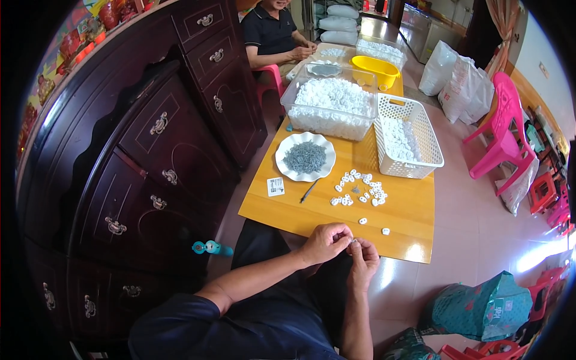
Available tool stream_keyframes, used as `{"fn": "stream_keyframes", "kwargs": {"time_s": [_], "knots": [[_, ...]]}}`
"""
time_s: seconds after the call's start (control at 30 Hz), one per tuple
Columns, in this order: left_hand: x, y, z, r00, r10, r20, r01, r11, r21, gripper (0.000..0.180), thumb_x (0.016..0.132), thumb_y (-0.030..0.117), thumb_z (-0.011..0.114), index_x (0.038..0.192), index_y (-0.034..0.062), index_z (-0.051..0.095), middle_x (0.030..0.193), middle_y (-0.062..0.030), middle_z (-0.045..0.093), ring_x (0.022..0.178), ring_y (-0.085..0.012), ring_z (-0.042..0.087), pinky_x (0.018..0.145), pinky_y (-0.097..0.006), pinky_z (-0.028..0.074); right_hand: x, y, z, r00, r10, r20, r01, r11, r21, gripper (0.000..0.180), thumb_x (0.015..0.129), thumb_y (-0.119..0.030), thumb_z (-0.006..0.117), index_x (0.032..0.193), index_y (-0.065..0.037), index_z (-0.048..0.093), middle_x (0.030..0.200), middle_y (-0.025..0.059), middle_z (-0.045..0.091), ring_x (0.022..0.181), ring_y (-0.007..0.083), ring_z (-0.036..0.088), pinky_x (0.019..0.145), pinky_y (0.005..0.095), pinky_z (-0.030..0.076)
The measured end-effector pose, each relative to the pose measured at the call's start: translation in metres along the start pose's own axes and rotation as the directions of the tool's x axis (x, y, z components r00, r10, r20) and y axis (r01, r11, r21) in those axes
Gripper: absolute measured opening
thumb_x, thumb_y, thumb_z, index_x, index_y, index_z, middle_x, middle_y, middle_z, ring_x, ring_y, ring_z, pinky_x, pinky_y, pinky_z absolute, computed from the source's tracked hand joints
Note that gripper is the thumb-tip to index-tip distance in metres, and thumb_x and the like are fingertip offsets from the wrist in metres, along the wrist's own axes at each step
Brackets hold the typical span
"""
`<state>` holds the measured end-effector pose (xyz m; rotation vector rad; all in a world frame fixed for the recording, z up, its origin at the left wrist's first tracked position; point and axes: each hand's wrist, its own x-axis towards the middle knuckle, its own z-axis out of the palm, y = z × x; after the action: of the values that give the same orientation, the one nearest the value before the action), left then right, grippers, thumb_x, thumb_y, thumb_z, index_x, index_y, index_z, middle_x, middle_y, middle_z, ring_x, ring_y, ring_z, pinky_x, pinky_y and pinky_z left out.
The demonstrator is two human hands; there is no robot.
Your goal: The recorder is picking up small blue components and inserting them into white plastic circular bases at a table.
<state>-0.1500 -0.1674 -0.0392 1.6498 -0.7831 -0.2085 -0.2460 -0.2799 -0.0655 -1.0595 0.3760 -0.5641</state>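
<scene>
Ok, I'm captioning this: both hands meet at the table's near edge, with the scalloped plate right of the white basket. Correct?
Wrong side: the head view shows the scalloped plate left of the white basket. The left hand and right hand do meet at the table's near edge.

**Left hand (pixel 327 245) and right hand (pixel 364 264) meet at the table (pixel 273 201)**

Between them they pinch a small pale piece (pixel 354 241). Loose white pieces (pixel 375 192) lie near a scalloped plate (pixel 281 158) of grey bits (pixel 305 157); over there, another person (pixel 270 30) sits.
</scene>
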Motion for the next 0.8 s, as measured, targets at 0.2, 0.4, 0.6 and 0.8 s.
{"fn": "stream_keyframes", "kwargs": {"time_s": [0.2,0.4,0.6,0.8], "knots": [[0.004,0.012,-0.002,0.992,-0.119,0.028,0.121,0.986,-0.113,0.006,0.096,0.004,0.067,0.095,-0.0014,0.067,0.078,-0.0026,0.068,0.069,-0.0066,0.065,0.062,-0.023,0.052,-0.001,-0.002,0.001,1.000,0.015,0.005,-0.015,1.000,0.024,0.009,0.098,-0.003,0.068,0.106,0.002,0.070,0.092,0.0043,0.071,0.080,0.0096,0.064,0.077,0.0226,0.053],[0.006,0.005,0.001,0.999,-0.045,0.027,0.046,0.997,-0.062,0.007,0.096,0.004,0.067,0.093,-0.0021,0.067,0.076,-0.0031,0.069,0.070,-0.0072,0.066,0.062,-0.024,0.054,0.000,-0.001,0.001,1.000,0.022,0.007,-0.022,1.000,0.008,0.009,0.098,-0.002,0.068,0.105,0.002,0.070,0.091,0.0041,0.071,0.079,0.0095,0.064,0.077,0.0225,0.053],[0.010,0.010,-0.001,0.997,-0.065,0.036,0.066,0.997,-0.039,0.008,0.096,0.005,0.068,0.091,-0.0019,0.067,0.075,-0.0033,0.069,0.068,-0.0080,0.067,0.061,-0.025,0.054,0.003,-0.002,0.002,1.000,0.006,0.006,-0.006,1.000,0.003,0.008,0.098,-0.002,0.068,0.104,0.002,0.070,0.091,0.0040,0.071,0.079,0.0097,0.064,0.076,0.0224,0.053],[0.015,0.012,-0.006,0.993,-0.119,-0.003,0.119,0.991,-0.061,0.019,0.098,0.019,0.071,0.094,0.0000,0.069,0.075,0.0000,0.067,0.064,-0.0053,0.060,0.060,-0.023,0.050,0.002,-0.008,0.003,1.000,0.003,-0.011,-0.003,1.000,-0.002,0.009,0.097,-0.003,0.069,0.105,0.002,0.070,0.091,0.0047,0.071,0.078,0.0103,0.064,0.076,0.0235,0.053]]}}
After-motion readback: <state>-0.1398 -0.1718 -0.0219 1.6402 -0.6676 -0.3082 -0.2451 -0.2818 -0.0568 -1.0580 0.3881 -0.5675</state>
